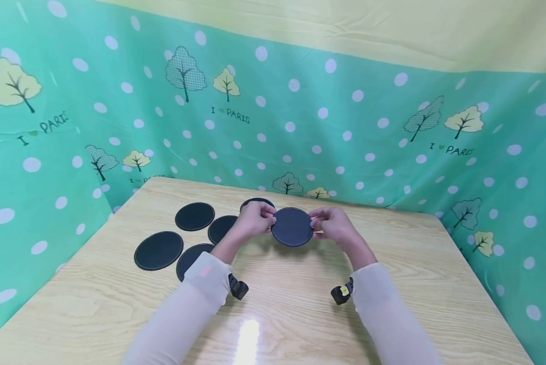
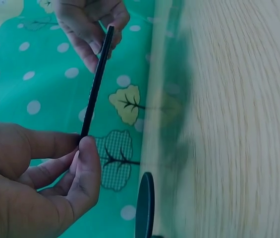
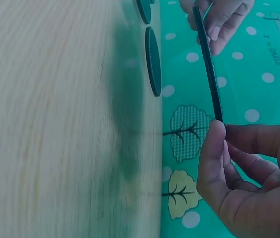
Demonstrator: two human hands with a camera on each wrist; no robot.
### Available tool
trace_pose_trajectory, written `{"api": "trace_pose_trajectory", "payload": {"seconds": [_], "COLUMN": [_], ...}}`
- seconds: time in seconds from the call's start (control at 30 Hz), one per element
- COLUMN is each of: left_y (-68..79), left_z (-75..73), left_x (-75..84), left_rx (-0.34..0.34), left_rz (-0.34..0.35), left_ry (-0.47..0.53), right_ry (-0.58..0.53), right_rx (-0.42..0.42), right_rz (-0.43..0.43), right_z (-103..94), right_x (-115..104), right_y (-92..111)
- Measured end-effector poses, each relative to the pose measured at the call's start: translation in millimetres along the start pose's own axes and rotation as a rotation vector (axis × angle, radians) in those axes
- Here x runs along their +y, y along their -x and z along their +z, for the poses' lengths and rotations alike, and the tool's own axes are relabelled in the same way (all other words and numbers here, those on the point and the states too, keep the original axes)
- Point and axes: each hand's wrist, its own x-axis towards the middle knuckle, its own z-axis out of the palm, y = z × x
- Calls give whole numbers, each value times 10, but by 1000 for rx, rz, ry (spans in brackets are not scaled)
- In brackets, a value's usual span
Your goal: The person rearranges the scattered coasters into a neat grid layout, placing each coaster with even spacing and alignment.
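Observation:
A round black coaster with a stitched rim is held up between both hands, raised over the table. My left hand pinches its left edge between thumb and fingers, and my right hand pinches the opposite edge. Seen edge-on in the left wrist view, the coaster is a thin dark disc, gripped at each end. The right wrist view shows the same coaster above the tabletop. Just behind the left hand lies another black coaster, partly covered by that hand.
More black coasters lie on the wooden table to the left: one at the back, one at the front left, and others partly hidden by the left arm. A green dotted curtain hangs behind the table and along its sides.

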Motion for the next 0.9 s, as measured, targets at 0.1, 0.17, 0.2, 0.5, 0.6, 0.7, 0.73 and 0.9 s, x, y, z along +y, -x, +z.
{"api": "trace_pose_trajectory", "payload": {"seconds": [0.1,0.17,0.2,0.5,0.6,0.7,0.73,0.9], "left_y": [-30,-47,-53,-146,-188,-227,-243,-321], "left_z": [57,94,112,268,318,362,377,451], "left_x": [20,28,33,40,20,10,4,-29], "left_rx": [1,1,0,6,17,22,23,25], "left_rz": [2,7,8,18,13,8,7,-5], "left_ry": [-8,-19,-22,-63,-78,-81,-88,-117], "right_ry": [10,19,20,50,42,32,31,34], "right_rx": [2,7,10,37,39,38,39,41], "right_rz": [3,8,9,-14,-27,-29,-28,-7], "right_z": [-49,-82,-96,-221,-249,-277,-285,-322], "right_x": [15,26,32,155,218,269,283,342], "right_y": [-16,-25,-30,-107,-148,-175,-182,-225]}}
